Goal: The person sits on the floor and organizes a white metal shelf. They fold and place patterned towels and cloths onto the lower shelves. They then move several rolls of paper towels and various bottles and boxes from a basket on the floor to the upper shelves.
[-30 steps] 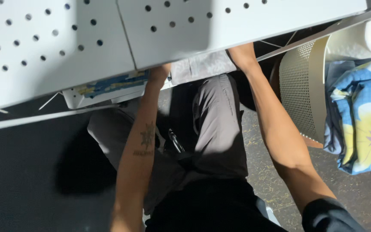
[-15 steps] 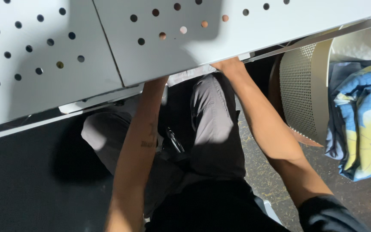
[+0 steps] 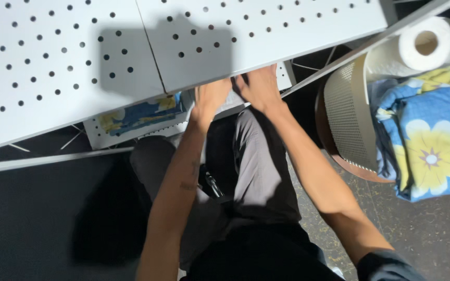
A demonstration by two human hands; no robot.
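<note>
My left hand (image 3: pixel 209 99) and my right hand (image 3: pixel 256 86) reach side by side to the near edge of a white perforated table top (image 3: pixel 53 62). Both hands rest on a lower white perforated shelf (image 3: pixel 100 136) just beneath it. The fingertips are hidden under the table top. A small pale patch shows between the two hands; I cannot tell what it is or whether either hand grips it. My right fingers look slightly spread. My knees in grey trousers (image 3: pixel 259 166) are below the hands.
A flat blue and yellow item (image 3: pixel 141 112) lies on the lower shelf left of my hands. At the right stand a cream perforated basket (image 3: pixel 347 119), white paper rolls (image 3: pixel 423 44) and a blue cloth with yellow flowers (image 3: pixel 428 145). Dark floor lies at the left.
Both hands were hidden deep under the table top; now they have drawn back to its near edge and sit closer together. The view has shifted, showing more of the table top and lower shelf.
</note>
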